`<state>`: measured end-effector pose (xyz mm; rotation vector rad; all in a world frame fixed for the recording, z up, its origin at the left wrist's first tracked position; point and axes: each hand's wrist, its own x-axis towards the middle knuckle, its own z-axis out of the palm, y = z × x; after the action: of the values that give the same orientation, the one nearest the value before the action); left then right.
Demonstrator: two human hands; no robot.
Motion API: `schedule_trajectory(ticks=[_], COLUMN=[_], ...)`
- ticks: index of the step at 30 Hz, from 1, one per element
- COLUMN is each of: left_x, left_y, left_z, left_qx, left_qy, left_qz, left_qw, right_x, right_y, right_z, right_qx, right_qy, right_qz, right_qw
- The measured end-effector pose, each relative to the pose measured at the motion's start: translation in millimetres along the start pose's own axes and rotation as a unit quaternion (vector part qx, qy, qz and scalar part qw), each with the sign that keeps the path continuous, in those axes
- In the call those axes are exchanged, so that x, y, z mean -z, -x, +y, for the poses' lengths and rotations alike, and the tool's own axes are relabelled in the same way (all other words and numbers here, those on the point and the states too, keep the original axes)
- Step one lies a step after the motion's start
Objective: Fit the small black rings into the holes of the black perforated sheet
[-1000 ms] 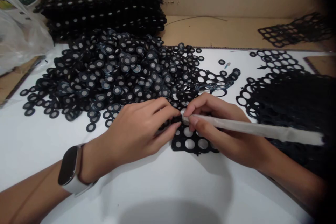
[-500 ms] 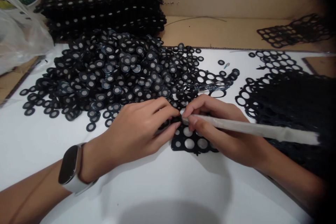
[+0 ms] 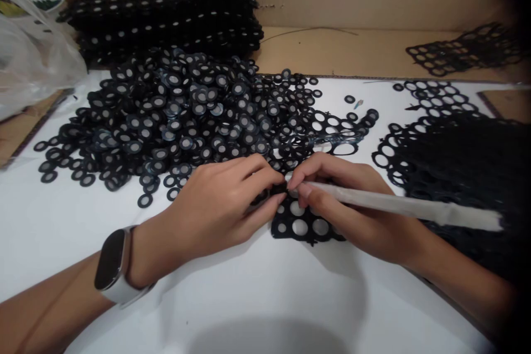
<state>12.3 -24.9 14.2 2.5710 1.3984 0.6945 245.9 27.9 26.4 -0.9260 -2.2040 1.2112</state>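
A black perforated sheet point(image 3: 309, 238) lies flat on the white board, with round holes across it and small ring centres in its left column. My left hand point(image 3: 232, 193), wearing a smartwatch point(image 3: 113, 260) on the wrist, is curled with thumb and forefinger pinched at the sheet's upper left part. Between its fingertips it is dark and details are hidden. Pressed close on the right, my right hand point(image 3: 352, 199) grips a long whitish, tape-wrapped stick tool point(image 3: 398, 202) like a pen. The tool's tip is hidden behind the fingers, over the sheet.
A large heap of black rings point(image 3: 186, 105) spreads beyond my left hand. Behind it stand stacked perforated sheets point(image 3: 166, 16). Emptied-looking black lattices point(image 3: 456, 160) pile up at right, more lattice point(image 3: 460, 50) behind. A plastic bag point(image 3: 37, 66) and white cup point(image 3: 45, 0) are at far left.
Almost nothing differs. My right fingers and the tool have shifted very slightly; both hands stay at the same place on the sheet.
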Motion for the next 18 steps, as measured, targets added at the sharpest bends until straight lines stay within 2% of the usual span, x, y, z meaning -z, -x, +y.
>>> schedule_trajectory(ticks=[18], left_x=[0.3], left_y=[-0.6], left_z=[-0.3], left_qx=[-0.006], left_qy=[-0.007], left_qz=[0.002], left_qw=[1.000], right_x=[0.3], right_y=[0.8], right_z=[-0.5], right_qx=[-0.002], right_qy=[0.002], right_qz=[0.000], right_qw=[1.000])
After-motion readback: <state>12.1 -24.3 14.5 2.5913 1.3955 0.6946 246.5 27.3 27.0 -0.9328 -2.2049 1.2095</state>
